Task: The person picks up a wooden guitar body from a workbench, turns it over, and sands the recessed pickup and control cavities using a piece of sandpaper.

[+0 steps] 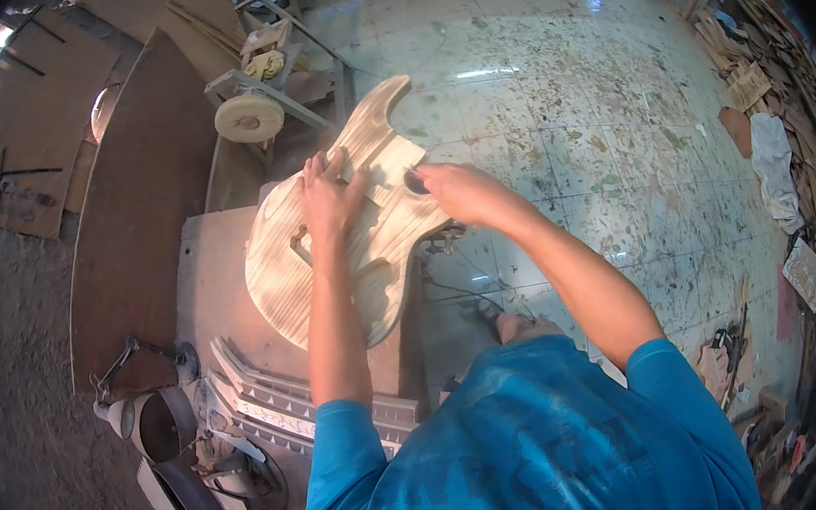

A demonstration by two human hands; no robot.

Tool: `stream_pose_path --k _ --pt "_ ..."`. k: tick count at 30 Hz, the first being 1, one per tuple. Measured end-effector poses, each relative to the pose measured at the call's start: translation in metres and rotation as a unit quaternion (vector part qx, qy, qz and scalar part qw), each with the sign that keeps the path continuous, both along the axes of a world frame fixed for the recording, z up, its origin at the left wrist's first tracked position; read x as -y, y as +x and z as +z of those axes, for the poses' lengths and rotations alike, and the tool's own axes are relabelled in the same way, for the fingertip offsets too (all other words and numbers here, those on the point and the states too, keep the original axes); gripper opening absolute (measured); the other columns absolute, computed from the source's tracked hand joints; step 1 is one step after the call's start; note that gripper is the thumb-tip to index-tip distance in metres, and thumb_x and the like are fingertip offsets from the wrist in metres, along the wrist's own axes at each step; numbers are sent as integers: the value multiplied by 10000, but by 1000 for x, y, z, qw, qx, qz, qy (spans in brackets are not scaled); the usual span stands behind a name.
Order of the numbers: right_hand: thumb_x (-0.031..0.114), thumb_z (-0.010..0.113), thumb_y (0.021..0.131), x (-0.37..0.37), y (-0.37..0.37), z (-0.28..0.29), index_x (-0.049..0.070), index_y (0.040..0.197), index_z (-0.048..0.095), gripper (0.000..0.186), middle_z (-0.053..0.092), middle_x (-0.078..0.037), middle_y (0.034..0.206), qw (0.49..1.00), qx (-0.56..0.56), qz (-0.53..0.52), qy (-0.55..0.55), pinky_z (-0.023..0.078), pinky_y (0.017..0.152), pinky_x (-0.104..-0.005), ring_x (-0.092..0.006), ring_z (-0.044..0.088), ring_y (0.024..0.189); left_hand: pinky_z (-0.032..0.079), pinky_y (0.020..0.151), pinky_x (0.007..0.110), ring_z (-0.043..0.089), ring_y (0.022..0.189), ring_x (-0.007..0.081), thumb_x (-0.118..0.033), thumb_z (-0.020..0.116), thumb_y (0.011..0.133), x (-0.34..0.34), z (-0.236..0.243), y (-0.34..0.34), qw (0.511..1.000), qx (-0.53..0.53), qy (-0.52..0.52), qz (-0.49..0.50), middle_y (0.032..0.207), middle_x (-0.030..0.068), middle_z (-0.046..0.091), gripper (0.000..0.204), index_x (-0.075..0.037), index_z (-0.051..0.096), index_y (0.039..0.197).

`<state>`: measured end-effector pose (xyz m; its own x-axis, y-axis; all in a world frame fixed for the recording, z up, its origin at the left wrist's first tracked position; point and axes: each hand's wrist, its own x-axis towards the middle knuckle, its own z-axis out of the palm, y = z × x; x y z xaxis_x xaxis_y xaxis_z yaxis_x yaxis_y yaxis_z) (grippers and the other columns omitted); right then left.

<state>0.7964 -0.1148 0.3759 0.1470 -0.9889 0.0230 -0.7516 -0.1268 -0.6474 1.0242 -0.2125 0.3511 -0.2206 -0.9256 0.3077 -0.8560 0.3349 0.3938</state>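
Note:
A pale, striped-grain wooden guitar body [380,228] lies on the workbench [226,246], its long horn pointing away from me. Cut-outs and a pocket show in its face. My left hand [329,198] rests flat on the wood with its fingers spread, beside one of the cut-outs. At the right edge of the body, near the inner curve, the fingers of my right hand [456,192] are closed on a small dark rounded piece [415,183]. That piece touches the wood; its exact kind is hard to make out.
A round disc [249,118] on a wooden frame stands beyond the bench. Curved slotted strips [275,411] lie at its near end, by a desk lamp [161,424] and a handsaw [170,509]. A brown board [132,216] leans at left; scrap wood [791,80] lines the right.

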Motion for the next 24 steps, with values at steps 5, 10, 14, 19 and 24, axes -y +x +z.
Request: stream_pose_path --k 5,10,14,19,24 --pt "167 417 1049 -14 13 47 8 1325 567 352 698 -234 1154 985 40 -44 163 590 644 -457 -374 729 821 264 1208 486 400 1453 377 -502 681 859 0 -4 9 1000 2 -4 7 1493 224 517 650 -104 653 1373" --pt "168 407 1049 -24 13 41 13 1324 525 337 696 -233 1132 988 16 -44 150 585 541 -423 -360 723 824 270 1203 487 404 1452 371 -513 681 858 -1 0 6 1000 11 -8 -1 1500 220 511 660 -113 649 1381" --pt "151 447 1025 -18 15 22 28 1324 534 335 709 -230 1083 994 -69 -42 72 582 544 -425 -368 723 852 263 1210 483 401 1455 370 -519 674 863 -1 1 4 1000 2 3 0 1510 219 502 658 -115 648 1382" --pt "141 472 989 -5 19 12 91 1358 561 383 710 -216 1112 983 -165 -42 62 601 692 -458 -378 711 945 252 1218 480 385 1468 367 -515 673 866 -1 0 5 1000 5 6 3 1525 218 488 656 -118 644 1387" --pt "228 416 1022 10 -29 44 184 1342 631 388 698 -113 1240 984 -132 -16 116 553 904 -476 -342 686 1056 241 1223 483 378 1471 369 -507 678 866 2 1 5 1000 -9 7 -7 1531 219 480 651 -114 645 1384"
